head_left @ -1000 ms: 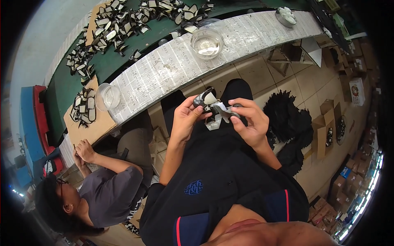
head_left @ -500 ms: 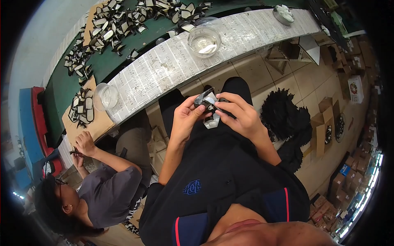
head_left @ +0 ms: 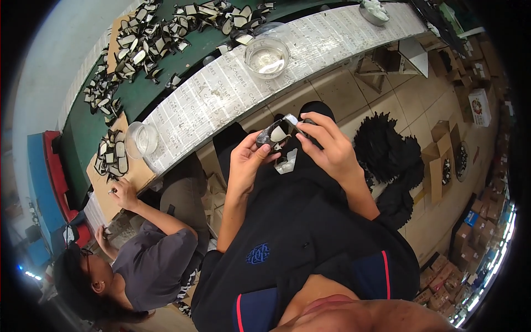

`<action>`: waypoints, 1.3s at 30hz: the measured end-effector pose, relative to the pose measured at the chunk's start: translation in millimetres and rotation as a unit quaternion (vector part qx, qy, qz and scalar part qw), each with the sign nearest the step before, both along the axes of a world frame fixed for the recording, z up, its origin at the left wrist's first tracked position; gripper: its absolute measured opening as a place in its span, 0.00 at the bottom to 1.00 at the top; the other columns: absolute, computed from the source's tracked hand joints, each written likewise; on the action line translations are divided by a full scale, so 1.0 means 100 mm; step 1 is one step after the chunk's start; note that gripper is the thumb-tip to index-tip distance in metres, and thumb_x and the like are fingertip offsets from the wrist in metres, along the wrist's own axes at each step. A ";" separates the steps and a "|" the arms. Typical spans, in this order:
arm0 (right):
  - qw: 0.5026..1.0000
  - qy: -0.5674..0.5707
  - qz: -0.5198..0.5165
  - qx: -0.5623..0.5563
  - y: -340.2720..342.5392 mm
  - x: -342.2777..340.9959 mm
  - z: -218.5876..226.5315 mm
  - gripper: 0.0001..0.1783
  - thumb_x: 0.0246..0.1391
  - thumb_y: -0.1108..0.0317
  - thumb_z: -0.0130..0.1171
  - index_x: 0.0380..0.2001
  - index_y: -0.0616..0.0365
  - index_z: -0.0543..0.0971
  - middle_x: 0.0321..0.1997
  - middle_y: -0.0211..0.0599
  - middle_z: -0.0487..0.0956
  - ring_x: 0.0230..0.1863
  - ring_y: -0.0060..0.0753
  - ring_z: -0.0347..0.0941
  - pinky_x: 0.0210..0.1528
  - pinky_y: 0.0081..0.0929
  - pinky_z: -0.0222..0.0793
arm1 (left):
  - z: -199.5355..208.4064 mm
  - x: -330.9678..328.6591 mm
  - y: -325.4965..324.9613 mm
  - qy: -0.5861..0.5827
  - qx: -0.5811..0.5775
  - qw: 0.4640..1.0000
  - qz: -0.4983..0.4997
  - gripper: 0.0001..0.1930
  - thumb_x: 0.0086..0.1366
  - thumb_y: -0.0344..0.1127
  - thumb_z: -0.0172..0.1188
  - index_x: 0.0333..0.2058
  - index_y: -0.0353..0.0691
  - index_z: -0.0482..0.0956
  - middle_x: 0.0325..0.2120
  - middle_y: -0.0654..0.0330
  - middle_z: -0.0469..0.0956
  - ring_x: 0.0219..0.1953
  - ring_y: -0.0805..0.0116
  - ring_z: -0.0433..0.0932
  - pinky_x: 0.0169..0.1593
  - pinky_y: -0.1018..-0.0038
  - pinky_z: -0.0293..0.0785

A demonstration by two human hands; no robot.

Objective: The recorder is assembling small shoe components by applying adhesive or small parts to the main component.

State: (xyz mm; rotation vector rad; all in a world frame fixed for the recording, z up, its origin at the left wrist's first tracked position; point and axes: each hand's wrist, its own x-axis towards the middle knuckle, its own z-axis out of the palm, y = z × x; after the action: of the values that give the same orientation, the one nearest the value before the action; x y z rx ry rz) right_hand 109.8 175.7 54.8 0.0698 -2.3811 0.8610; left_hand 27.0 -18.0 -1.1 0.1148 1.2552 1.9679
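I've got small black shoe part (head_left: 278, 134) pinched in L hand (head_left: 248, 160); R hand (head_left: 332, 145) grips white-ended dark piece (head_left: 291, 119) just beside it, this side of worktop (head_left: 213, 91). Prob. two-handed detail step; next needs steady L, precise R.

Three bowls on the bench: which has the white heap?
The far-right bowl, at the bench's right end: a white heap fills it. The middle bowl and left bowl are see-through, with no such heap.
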 end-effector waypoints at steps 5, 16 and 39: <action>0.999 0.014 -0.031 -0.039 0.07 0.06 0.04 0.13 0.49 0.79 0.66 0.40 0.64 0.80 0.45 0.44 0.79 0.40 0.40 0.80 0.39 0.29 0.78 | -0.02 -0.02 -0.03 -0.040 0.039 0.998 -0.008 0.21 0.70 0.31 0.56 0.57 0.27 0.68 0.49 0.46 0.78 0.50 0.53 0.80 0.48 0.69 0.83; 0.980 -0.011 -0.023 -0.200 -0.09 0.14 0.03 0.14 0.50 0.82 0.65 0.41 0.68 0.79 0.47 0.48 0.79 0.40 0.31 0.81 0.37 0.21 0.81 | -0.01 -0.05 -0.01 -0.072 0.080 0.994 -0.021 0.22 0.70 0.37 0.56 0.57 0.29 0.67 0.50 0.46 0.77 0.51 0.51 0.79 0.49 0.68 0.83; 0.999 0.018 -0.037 -0.004 -0.17 0.10 -0.09 0.16 0.47 0.76 0.69 0.41 0.64 0.79 0.46 0.46 0.78 0.38 0.42 0.80 0.35 0.28 0.80 | 0.02 -0.05 0.03 -0.088 0.073 0.993 -0.002 0.18 0.72 0.36 0.53 0.54 0.30 0.68 0.50 0.48 0.77 0.52 0.52 0.79 0.47 0.68 0.84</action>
State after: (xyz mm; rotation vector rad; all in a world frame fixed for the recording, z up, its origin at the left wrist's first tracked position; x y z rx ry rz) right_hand 120.0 158.5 45.9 -0.0065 -2.3307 0.8283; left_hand 21.8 -15.1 1.1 0.0169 0.9979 2.0177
